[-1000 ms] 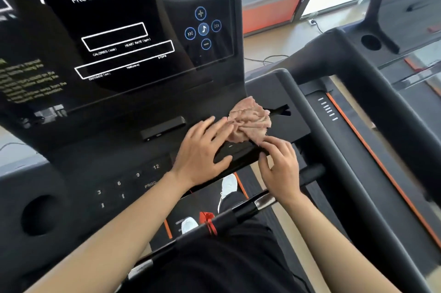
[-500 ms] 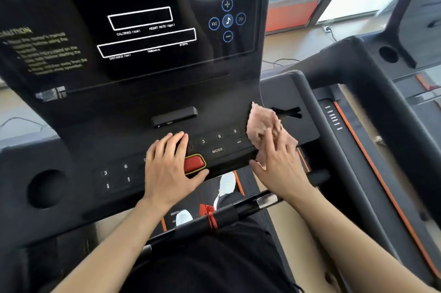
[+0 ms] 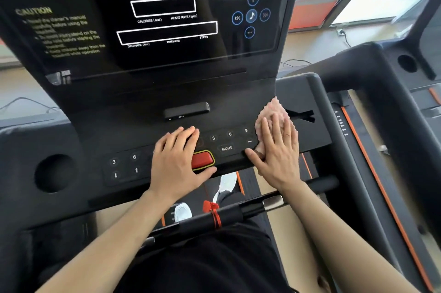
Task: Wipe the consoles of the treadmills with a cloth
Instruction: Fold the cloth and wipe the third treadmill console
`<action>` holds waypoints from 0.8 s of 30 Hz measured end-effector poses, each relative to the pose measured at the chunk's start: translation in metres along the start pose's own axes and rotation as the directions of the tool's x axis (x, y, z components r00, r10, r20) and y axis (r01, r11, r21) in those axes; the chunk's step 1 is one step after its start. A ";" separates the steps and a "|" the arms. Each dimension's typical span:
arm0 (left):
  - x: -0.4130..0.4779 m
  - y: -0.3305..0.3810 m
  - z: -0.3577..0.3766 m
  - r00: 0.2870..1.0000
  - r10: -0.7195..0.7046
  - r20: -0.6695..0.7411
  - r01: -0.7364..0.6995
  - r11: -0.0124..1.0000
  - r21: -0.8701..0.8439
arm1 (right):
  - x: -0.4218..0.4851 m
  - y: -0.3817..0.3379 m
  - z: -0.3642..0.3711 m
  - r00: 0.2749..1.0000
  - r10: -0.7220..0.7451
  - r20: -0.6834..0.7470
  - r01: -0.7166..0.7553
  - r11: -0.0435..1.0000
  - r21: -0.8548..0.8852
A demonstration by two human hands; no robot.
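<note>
A black treadmill console [image 3: 148, 92] fills the view, with a dark display above and a button panel below. A crumpled pink cloth [image 3: 270, 111] lies on the right end of the button panel. My right hand [image 3: 276, 149] presses flat on the cloth with straight fingers, covering most of it. Beside the red stop button [image 3: 202, 159], my left hand [image 3: 176, 161] rests flat on the middle of the panel, its thumb along the panel's front edge.
A black handlebar [image 3: 238, 214] with a red cord [image 3: 214, 214] crosses below the console. A cup hole [image 3: 53, 172] sits at the console's left. A second treadmill [image 3: 391, 92] stands close on the right. White shoes show on the belt below.
My left hand let go of the cloth and slid left to the panel's middle. My right hand moved up from the front edge onto the cloth and now presses it flat.
</note>
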State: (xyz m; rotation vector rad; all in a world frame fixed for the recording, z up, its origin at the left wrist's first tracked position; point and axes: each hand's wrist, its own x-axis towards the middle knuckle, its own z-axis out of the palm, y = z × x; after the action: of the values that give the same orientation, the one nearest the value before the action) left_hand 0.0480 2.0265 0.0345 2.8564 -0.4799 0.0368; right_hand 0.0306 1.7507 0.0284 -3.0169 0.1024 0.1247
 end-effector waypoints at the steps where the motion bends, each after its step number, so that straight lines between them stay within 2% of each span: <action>1: 0.000 0.000 0.000 1.000 0.002 0.004 -0.002 1.000 -0.001 | 0.000 -0.007 0.000 1.000 -0.029 0.001 0.029 0.999 -0.028; 5: 0.001 -0.006 -0.003 0.999 0.035 0.027 -0.035 0.999 -0.014 | -0.009 -0.033 0.006 0.986 -0.166 0.022 0.167 0.985 -0.052; 9: -0.009 -0.034 -0.010 0.997 0.063 -0.037 -0.070 0.967 -0.246 | -0.016 -0.057 0.010 0.970 -0.241 0.046 0.243 0.969 -0.045; 13: -0.052 -0.082 -0.025 0.975 -0.128 -0.180 0.082 0.967 -0.243 | -0.018 -0.072 0.014 0.954 -0.299 0.040 0.300 0.952 -0.052; 18: -0.112 -0.127 -0.021 0.909 -0.376 -0.181 0.355 0.925 -0.138 | -0.018 -0.085 0.021 0.937 -0.345 0.056 0.349 0.932 -0.101; 21: -0.125 -0.135 -0.013 0.905 -0.393 -0.162 0.378 0.919 -0.117 | -0.020 -0.100 0.022 0.940 -0.336 0.062 0.340 0.936 -0.086; 24: -0.123 -0.137 -0.011 0.893 -0.401 -0.204 0.379 0.915 -0.139 | -0.022 -0.119 0.025 0.945 -0.322 0.061 0.325 0.944 -0.061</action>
State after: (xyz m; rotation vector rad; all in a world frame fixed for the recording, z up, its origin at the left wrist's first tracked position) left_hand -0.0239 2.1943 0.0046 2.7495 0.1416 0.2600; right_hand 0.0153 1.8728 0.0193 -3.0457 -0.4101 0.1748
